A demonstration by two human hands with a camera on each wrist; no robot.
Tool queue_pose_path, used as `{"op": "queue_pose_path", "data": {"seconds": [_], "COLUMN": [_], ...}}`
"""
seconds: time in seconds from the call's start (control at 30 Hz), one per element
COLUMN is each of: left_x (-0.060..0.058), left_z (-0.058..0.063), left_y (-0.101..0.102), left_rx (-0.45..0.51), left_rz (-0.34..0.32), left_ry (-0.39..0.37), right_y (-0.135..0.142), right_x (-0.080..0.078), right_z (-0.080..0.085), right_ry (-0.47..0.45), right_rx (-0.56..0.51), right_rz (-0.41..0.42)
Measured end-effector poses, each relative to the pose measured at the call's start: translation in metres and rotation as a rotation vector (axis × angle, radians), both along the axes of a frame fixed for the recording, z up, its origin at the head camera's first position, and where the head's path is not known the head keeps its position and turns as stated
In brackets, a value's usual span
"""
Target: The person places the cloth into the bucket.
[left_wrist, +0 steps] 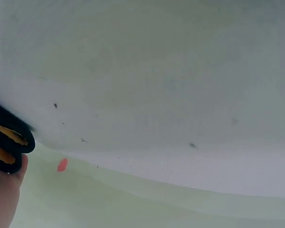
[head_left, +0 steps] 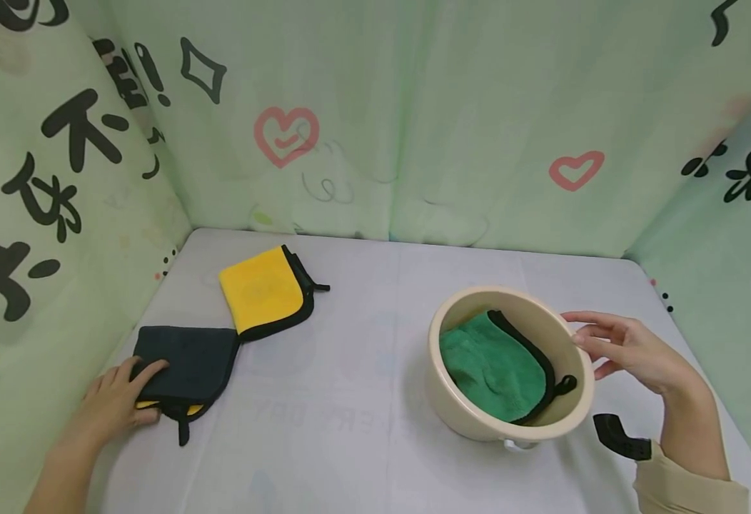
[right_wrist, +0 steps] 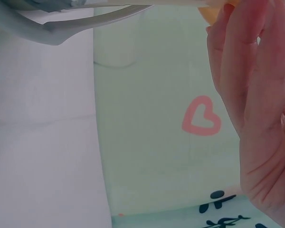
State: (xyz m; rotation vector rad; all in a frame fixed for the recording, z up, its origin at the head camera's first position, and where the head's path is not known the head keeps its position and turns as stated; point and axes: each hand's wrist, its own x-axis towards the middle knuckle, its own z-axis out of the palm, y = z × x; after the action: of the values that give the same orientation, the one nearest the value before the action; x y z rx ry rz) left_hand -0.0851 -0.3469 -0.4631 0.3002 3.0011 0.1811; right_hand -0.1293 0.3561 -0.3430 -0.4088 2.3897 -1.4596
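Observation:
On the left of the head view lies a folded dark cloth [head_left: 185, 360] with yellow inside layers. My left hand [head_left: 115, 400] grips its near left corner, two fingers on top and the thumb at the near edge. In the left wrist view the folded edges of the dark cloth [left_wrist: 9, 137] show beside the thumb. My right hand [head_left: 635, 350] holds the right rim of a cream bucket [head_left: 452, 396]. Inside the bucket rests a green cloth [head_left: 497, 368] with black trim and a small loop. The bucket's opening leans towards me; I cannot tell whether its base touches the table.
A folded yellow cloth [head_left: 263, 289] with black edging lies behind the dark one, touching its corner. The white-covered table [head_left: 330, 442] is enclosed by pale green curtains [head_left: 478, 128] at the back and sides. A black curved piece [head_left: 621, 437] sits by the right wrist.

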Motion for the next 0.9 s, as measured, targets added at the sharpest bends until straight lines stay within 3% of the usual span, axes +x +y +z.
{"op": "queue_pose_path", "data": {"seconds": [0.13, 0.37, 0.53, 0.73, 0.9], "left_x": [-0.001, -0.003, -0.003, -0.006, -0.012], "left_z": [-0.003, -0.011, -0.009, 0.002, 0.025], "left_y": [0.001, 0.003, 0.008, 0.016, 0.028], "left_rx": [-0.028, -0.013, -0.022, -0.013, 0.027], "left_rz": [-0.019, -0.088, -0.083, -0.037, 0.017], "left_ry": [0.06, 0.328, 0.404, 0.55, 0.696], "right_y": [0.0, 0.0, 0.0, -0.001, -0.002], "right_x": [0.001, 0.001, 0.001, 0.001, 0.001], "right_z": [0.0, 0.0, 0.001, 0.002, 0.003], "right_ry": [-0.003, -0.003, -0.008, -0.013, -0.013], "right_rx": [0.004, 0.02, 0.013, 0.014, 0.007], "right_rz": [-0.005, -0.016, -0.007, -0.007, 0.0]}}
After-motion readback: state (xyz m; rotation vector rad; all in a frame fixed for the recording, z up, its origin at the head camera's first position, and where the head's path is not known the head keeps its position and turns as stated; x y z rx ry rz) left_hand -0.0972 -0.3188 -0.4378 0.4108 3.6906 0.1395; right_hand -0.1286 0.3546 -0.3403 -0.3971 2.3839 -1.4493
